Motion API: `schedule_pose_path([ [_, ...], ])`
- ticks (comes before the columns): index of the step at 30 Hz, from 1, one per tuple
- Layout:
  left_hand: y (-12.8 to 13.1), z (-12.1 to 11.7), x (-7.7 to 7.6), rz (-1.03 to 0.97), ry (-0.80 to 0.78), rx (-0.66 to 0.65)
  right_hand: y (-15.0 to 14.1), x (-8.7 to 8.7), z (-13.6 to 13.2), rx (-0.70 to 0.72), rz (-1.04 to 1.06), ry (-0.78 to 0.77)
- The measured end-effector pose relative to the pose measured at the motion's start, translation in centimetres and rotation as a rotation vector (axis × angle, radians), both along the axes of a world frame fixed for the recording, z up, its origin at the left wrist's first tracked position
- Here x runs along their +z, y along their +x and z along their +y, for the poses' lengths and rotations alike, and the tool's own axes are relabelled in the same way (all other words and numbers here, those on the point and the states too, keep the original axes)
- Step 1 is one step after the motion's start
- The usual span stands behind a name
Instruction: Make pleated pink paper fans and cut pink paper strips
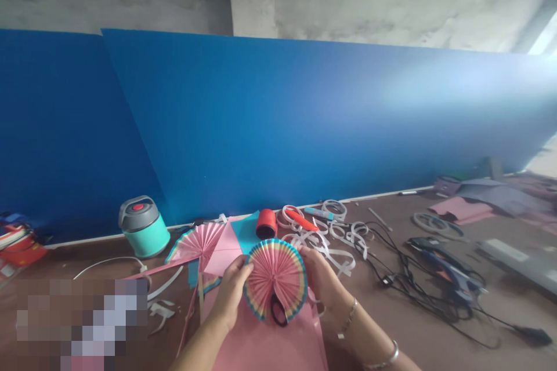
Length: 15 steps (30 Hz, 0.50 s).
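A round pleated paper fan (275, 271), pink with a yellow and blue striped edge, is spread nearly full circle between my hands. My left hand (235, 284) pinches its left edge, thumb on the front. At its upper right edge is my right hand (319, 275), fingers closed on the paper and partly hidden behind it. A narrow gap opens at the fan's bottom, where a dark loop (278, 310), like a scissor handle, shows. Beneath lies a pink sheet (265, 348). Another pleated fan (198, 242), partly covered by pink paper (225, 248), lies behind my left hand.
A red roll (266, 224), an orange-red cutter-like tool (301, 220) and curled white strips (339, 258) lie behind the fan. A turquoise pot (144, 232) stands left. Rightward are black cables (402, 284), a blue-black tool (452, 278) and a grey metal bar (517, 261). A blue partition (282, 127) rises behind.
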<state>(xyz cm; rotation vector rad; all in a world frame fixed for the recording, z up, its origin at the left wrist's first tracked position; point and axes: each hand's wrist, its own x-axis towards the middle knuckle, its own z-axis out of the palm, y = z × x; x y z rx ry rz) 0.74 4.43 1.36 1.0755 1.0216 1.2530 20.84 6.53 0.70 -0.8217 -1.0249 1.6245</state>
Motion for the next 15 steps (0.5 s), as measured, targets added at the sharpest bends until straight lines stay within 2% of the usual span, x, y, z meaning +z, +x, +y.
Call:
schedule_pose_path([
  [7, 0.3, -0.6, 0.7, 0.012, -0.032, -0.103, -0.2, 0.5, -0.7, 0.066, -0.072, -0.024],
  [12, -0.3, -1.1, 1.6, -0.03, -0.019, -0.196, -0.5, 0.5, -0.8, 0.04, -0.136, 0.028],
  [15, -0.5, -1.2, 2.1, 0.026, -0.002, -0.198, -0.5, 0.4, -0.8, 0.044, -0.151, 0.029],
])
